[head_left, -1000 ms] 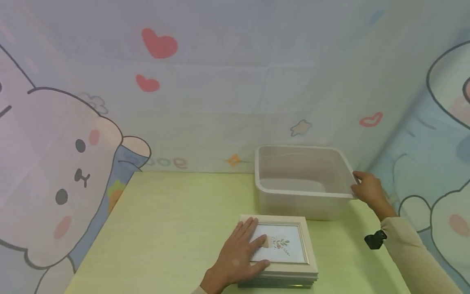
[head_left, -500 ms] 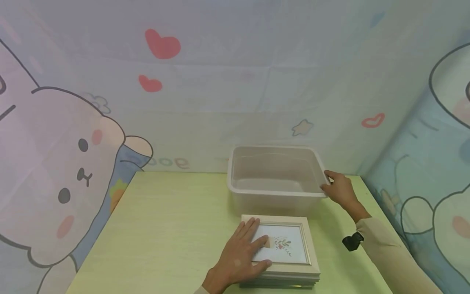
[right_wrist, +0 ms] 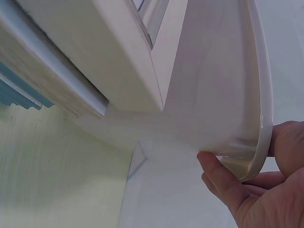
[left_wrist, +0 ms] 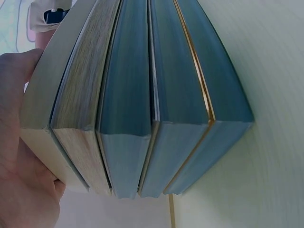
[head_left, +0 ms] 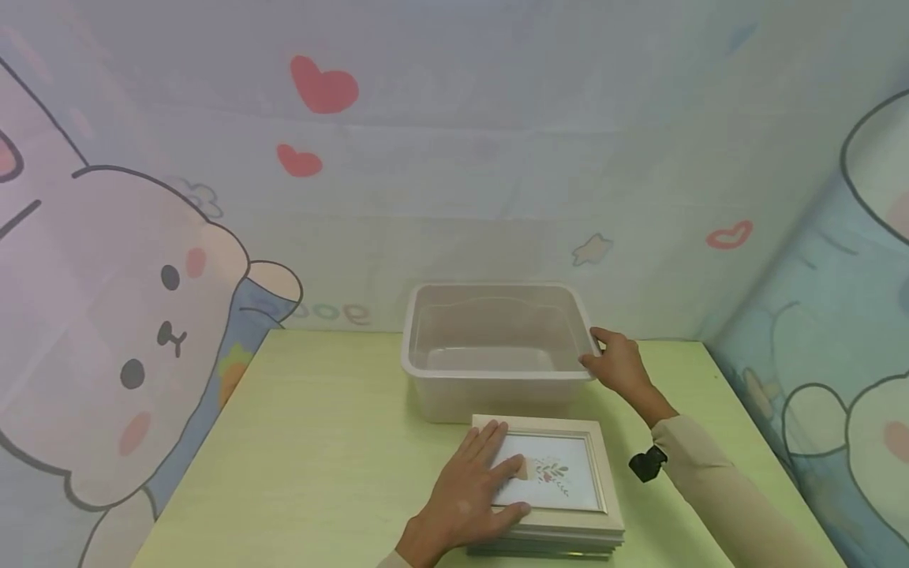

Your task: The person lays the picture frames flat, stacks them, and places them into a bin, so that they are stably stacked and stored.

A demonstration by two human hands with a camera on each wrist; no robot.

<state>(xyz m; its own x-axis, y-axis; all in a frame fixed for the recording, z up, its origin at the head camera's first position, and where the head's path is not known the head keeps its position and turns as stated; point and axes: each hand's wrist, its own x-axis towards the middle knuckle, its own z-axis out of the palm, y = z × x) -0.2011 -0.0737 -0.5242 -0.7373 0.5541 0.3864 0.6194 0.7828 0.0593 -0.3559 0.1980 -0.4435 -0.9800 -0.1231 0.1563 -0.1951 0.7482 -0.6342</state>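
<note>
A stack of several picture frames (head_left: 604, 473) lies near the front of the table, the top one cream with a small floral print. My left hand (head_left: 461, 497) rests flat on it with spread fingers. In the left wrist view, the frames below show wood-toned and blue-green edges (left_wrist: 128, 109). Just behind the stack stands a pale plastic tub (head_left: 497, 394) with nothing inside it. My right hand (head_left: 621, 367) grips the tub's right rim, thumb and fingers on either side of it. Close up in the right wrist view, the fingers (right_wrist: 223, 180) curl under the rim (right_wrist: 266, 104).
A light green tabletop (head_left: 319, 457) extends to both sides of the stack. Behind it hangs a wall cloth (head_left: 454, 158) printed with hearts and cartoon animals, near the tub's back. A dark device (head_left: 648, 464) sits at my right wrist.
My right hand has slid the tub leftward along the back of the table, so it now stands further left, behind the frames. The left hand stays on the stack.
</note>
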